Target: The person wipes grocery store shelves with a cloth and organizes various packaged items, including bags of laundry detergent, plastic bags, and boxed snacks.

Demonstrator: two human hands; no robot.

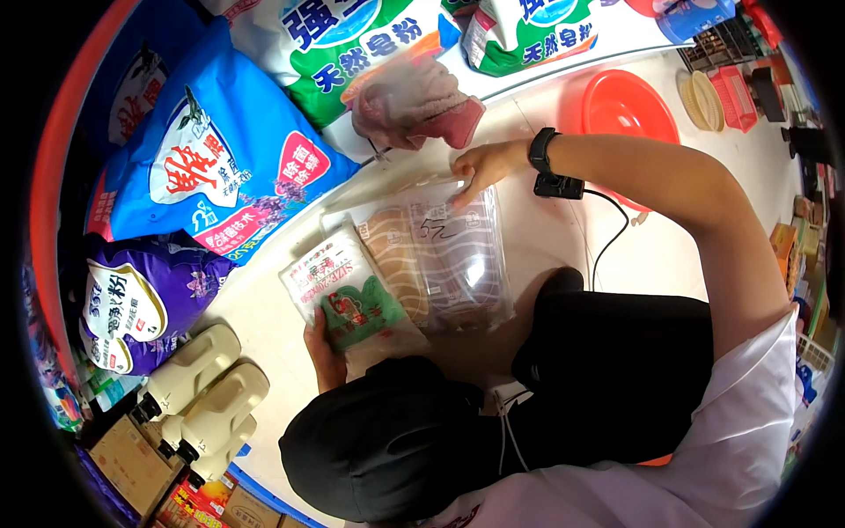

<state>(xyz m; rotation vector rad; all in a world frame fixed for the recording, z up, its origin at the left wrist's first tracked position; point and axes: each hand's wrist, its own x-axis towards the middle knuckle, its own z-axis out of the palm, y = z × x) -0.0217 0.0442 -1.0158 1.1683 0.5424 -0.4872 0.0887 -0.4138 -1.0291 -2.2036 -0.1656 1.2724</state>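
A stack of clear packets (414, 264) holding folded cloth is held above a pale floor (546, 238). The left hand (322, 352) grips the stack's near end, beside a packet with a green and red print (356, 312). The right hand (484, 165), with a black watch (542, 150) on its wrist, is laid on the far edge of the top packet (462, 255), whose cloth is striped brown and mauve. Another packet of pink cloth (414, 104) lies further off. Large blue (220, 150), purple (141, 299) and green-and-white bags (352, 44) are ranged along the left and top. Cream jugs (207, 392) lie at lower left, and a red basin (627, 106) sits on the floor behind the right arm.
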